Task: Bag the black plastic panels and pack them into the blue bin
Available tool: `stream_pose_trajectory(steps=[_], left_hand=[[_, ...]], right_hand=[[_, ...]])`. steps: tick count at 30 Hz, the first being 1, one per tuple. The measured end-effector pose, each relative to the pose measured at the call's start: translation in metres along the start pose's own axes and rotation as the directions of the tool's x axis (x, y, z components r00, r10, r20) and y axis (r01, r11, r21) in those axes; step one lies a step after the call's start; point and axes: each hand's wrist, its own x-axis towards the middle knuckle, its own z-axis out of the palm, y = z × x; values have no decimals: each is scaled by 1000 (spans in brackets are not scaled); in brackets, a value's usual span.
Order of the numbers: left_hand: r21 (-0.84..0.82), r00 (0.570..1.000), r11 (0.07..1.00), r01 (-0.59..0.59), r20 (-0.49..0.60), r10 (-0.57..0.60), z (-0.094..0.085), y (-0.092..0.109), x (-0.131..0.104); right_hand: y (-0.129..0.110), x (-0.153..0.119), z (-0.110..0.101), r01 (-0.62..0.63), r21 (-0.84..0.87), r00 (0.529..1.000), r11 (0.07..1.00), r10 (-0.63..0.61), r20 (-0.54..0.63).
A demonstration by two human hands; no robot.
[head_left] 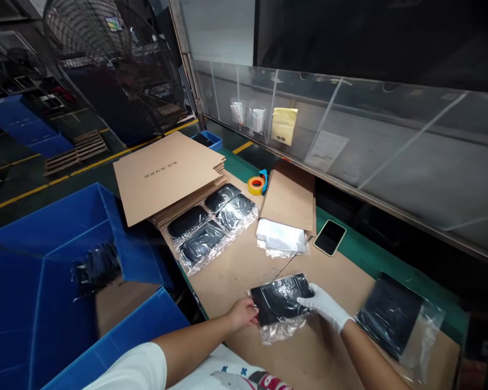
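- The left hand (243,315), bare, is pinching the left edge of the bagged black item (278,298); the right hand (325,306), gloved in white, is gripping the opposite end, thumb on top. This two-ended hold is probably spreading the bag flat. The item is lying level, or nearly so, over the near middle of the table; whether it is touching the surface cannot be told.
- The table (355,244) is carrying brown board over its green top, presumably as a protective layer.
- The blue bin (8,303) is standing open against the left edge, seemingly for easy reach. Dark bagged pieces are lying inside.
- The cardboard stack (166,179) is occupying the far left corner and overhanging the left edge.
- Four bagged black packs (203,241) are lying in two rows beside the stack, near the left edge, likely so that each is staying visible.
- The brown folded board (288,195) is resting along the far edge.
- The dark bagged pile (392,314) is lying toward the right end, near the right forearm, apparently within reach.
- The white sleeves (283,236) are protruding from the near side of the folded board, possibly for easy pickup.
- The phone (330,237) is lying face up near the far edge.
- The tape roll (255,186) is sitting left of the folded board, with a blue dispenser beside it.
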Motion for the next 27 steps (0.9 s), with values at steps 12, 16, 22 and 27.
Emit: stream_pose_trajectory(steps=[12,16,22,27], left_hand=[[244,856,842,-481,-77,511,-145,-8,-39],[165,866,863,-478,-73,494,-140,-22,-27],[-77,934,931,-357,-18,357,-139,-21,-29],[-185,948,931,-313,-121,295,-173,-18,-49]], right_hand=[[-24,11,106,115,213,987,970,-87,-138],[-28,8,110,104,219,984,970,-69,-163],[-39,5,122,127,250,990,960,-107,-91],[-76,39,143,169,247,982,954,-184,37]])
